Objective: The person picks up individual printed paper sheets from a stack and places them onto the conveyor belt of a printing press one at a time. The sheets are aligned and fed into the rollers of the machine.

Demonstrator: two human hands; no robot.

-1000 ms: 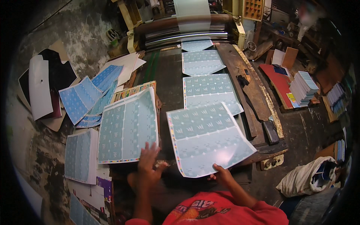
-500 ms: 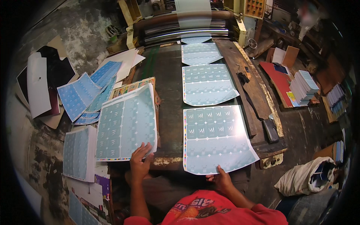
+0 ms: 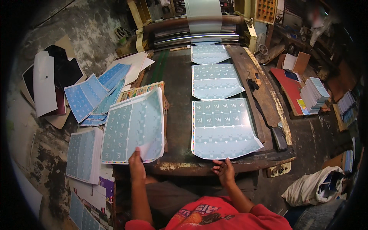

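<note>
My left hand (image 3: 137, 166) pinches the near edge of the top printed sheet (image 3: 119, 134) on a stack at the table's left side. Beside its fingers, a corner of that sheet curls up and shows a pale underside. My right hand (image 3: 225, 171) hangs at the table's near edge, fingers apart and loosely bent. Its thumb tip is at the lower edge of a pale blue-green printed sheet (image 3: 224, 126), and I cannot tell whether they touch. Beyond that sheet, another printed sheet (image 3: 216, 78) and a third sheet (image 3: 209, 53) lie in a row toward the metal rollers (image 3: 197, 38).
A thick stack of printed sheets (image 3: 82, 155) stands left of my left hand. Bluer loose sheets (image 3: 85, 96) lie farther back. A black pouch (image 3: 279, 138) rests on the table's right side. A white sack (image 3: 312, 186) and a pile of cut prints (image 3: 314, 92) are at the right.
The row of sheets has shifted away from me, toward the rollers. My right hand has let go of the near sheet's edge. My left hand has slid left and closed on the top sheet's edge.
</note>
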